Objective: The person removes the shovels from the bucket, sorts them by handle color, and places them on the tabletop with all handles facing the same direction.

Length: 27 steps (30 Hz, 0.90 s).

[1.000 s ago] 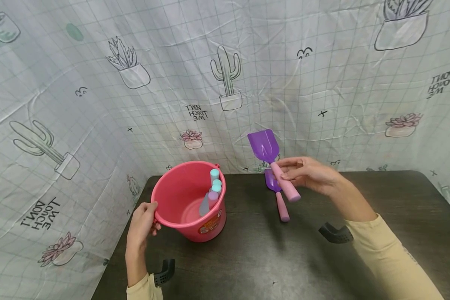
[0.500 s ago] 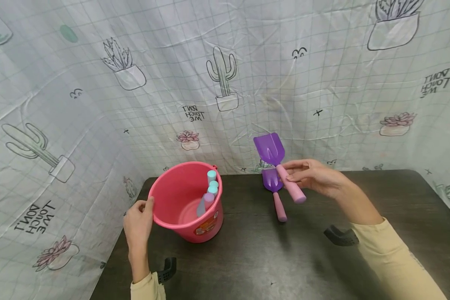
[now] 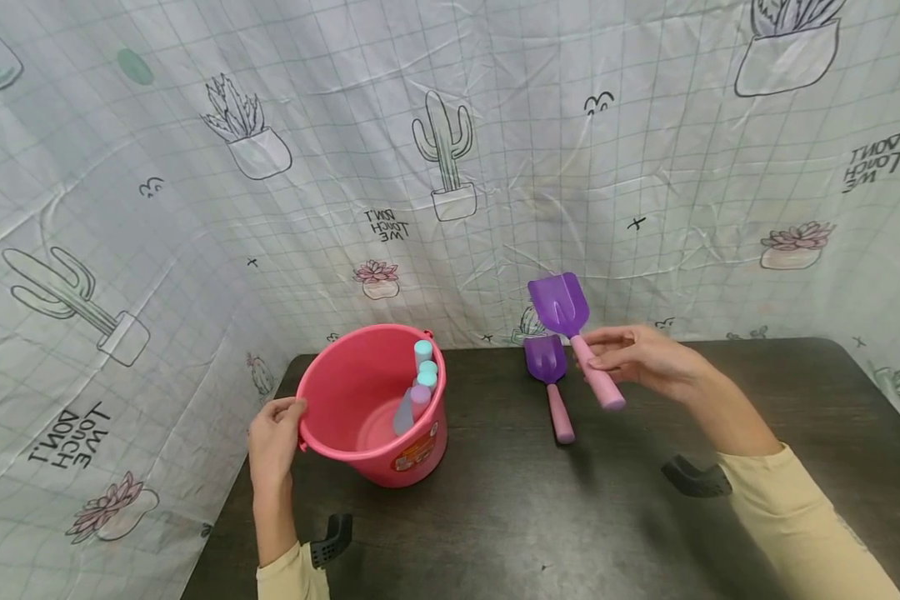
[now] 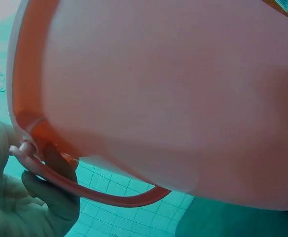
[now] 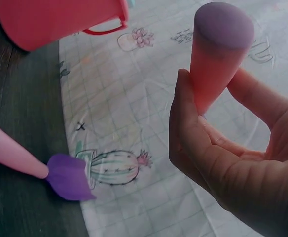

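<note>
A pink bucket (image 3: 330, 392) stands tilted on the dark table, with several handled tools (image 3: 423, 379) leaning inside; their handle ends are teal and purple. My left hand (image 3: 273, 442) grips its rim at the left. In the left wrist view, the fingers curl near the joint of the bucket's loop handle (image 4: 119, 200). My right hand (image 3: 648, 358) holds up a small shovel (image 3: 560, 306) by its pink handle, pinched between thumb and fingers, purple blade upward. Below it, a matching shovel (image 3: 558, 412) lies on the table, blade toward the back.
The dark table (image 3: 495, 517) ends at a white curtain (image 3: 532, 167) printed with cacti, which hangs behind and at the sides. Black curved wrist mounts (image 3: 696, 477) stick out near both sleeves.
My right hand has drawn the raised shovel rightward and a little lower, away from above the lying one. The left hand stays at the bucket's rim. The view has shifted slightly.
</note>
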### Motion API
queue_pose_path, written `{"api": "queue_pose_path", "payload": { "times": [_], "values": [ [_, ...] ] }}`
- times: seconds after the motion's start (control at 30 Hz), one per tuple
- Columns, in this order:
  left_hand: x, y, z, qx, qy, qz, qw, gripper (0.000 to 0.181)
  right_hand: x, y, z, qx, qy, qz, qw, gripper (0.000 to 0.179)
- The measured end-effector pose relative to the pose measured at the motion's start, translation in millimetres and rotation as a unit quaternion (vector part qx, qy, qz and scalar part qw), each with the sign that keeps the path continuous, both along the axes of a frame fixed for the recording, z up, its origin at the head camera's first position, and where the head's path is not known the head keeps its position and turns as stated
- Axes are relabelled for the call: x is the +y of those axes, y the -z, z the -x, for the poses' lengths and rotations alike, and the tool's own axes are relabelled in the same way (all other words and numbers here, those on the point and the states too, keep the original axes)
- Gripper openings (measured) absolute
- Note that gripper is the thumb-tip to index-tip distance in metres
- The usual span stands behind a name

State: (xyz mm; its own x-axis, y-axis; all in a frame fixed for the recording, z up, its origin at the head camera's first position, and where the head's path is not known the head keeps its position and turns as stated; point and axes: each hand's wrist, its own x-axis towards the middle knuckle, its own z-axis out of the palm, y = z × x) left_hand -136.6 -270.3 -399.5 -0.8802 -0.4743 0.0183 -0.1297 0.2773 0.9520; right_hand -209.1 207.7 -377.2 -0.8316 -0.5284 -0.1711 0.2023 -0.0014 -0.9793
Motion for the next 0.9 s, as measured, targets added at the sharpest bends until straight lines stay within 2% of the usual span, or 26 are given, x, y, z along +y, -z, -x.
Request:
{"api": "queue_pose_path", "payload": {
  "times": [0.3, 0.43, 0.63, 0.9],
  "values": [
    [-4.4, 0.9, 0.1, -0.018, 0.009, -0.063, 0.9978, 0.032, 5.2, 10.5, 2.9, -0.009, 0.023, 0.002, 0.9997, 0.049],
    [-5.8, 1.5, -0.3, -0.019, 0.013, -0.089, 0.9958, 0.032, 7.7, 13.0, 2.7, -0.004, 0.028, -0.012, 0.9995, 0.054],
    [-6.4, 1.6, -1.1, -0.022, 0.018, -0.093, 0.9953, 0.033, 15.0, 22.4, 3.7, -0.001, 0.025, -0.034, 0.9991, 0.063],
    [-6.5, 2.1, -2.8, -0.02, 0.025, -0.107, 0.9938, 0.033, 27.5, 47.7, 9.1, -0.023, 0.036, -0.035, 0.9985, 0.063]
  ]
}}
